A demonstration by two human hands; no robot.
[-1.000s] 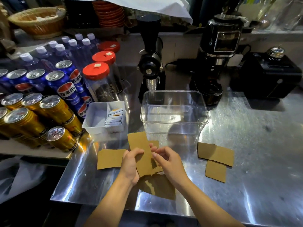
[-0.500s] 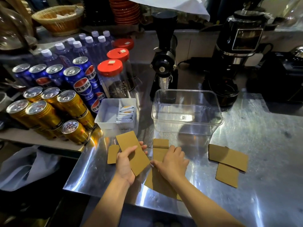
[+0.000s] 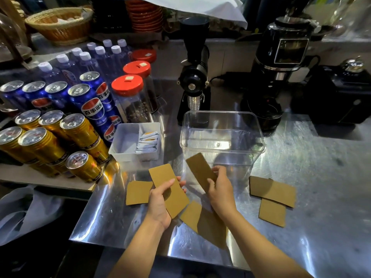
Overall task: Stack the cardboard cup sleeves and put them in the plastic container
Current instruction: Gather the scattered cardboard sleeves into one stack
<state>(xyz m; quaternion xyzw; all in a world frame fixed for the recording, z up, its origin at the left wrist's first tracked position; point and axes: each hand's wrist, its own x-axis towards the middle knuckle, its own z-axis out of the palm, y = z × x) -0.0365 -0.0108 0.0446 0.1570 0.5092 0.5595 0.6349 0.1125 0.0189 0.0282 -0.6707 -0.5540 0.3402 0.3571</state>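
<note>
My left hand (image 3: pixel 160 203) holds a flat brown cardboard cup sleeve (image 3: pixel 168 189) above the steel counter. My right hand (image 3: pixel 220 193) grips a second sleeve (image 3: pixel 198 169), lifted and tilted in front of the clear plastic container (image 3: pixel 222 149), which stands empty. Another sleeve (image 3: pixel 137 192) lies flat left of my left hand. One more sleeve (image 3: pixel 192 215) lies under my right wrist. Two overlapping sleeves (image 3: pixel 273 190) and a single one (image 3: pixel 272 212) lie to the right.
Gold cans (image 3: pixel 80 167) and blue cans (image 3: pixel 90 105) crowd the left. A white tray of sachets (image 3: pixel 138 141) sits beside the container. Red-lidded jars (image 3: pixel 130 97), a black grinder (image 3: pixel 193 81) and a coffee machine (image 3: pixel 281 67) stand behind. The counter's front edge (image 3: pixel 140 247) is near.
My right hand has picked a sleeve up off the counter and raised it toward the container. My left hand still holds its sleeve, slightly higher.
</note>
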